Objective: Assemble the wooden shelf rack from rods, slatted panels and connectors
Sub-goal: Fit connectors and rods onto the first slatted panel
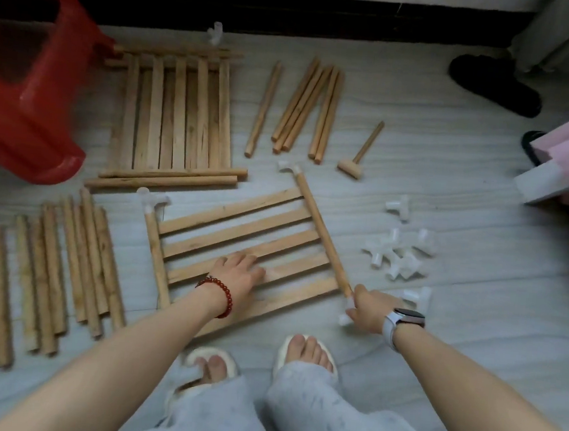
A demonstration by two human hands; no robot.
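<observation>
Beside the slatted panel (246, 243) lie loose connectors (398, 254) and rods (308, 107).

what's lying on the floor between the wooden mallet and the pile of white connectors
In the head view, only one lone white connector lies between the mallet and the pile; otherwise bare floor.

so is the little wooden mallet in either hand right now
No, the wooden mallet lies on the floor beyond the panel, apart from both the left hand and the right hand.
</observation>
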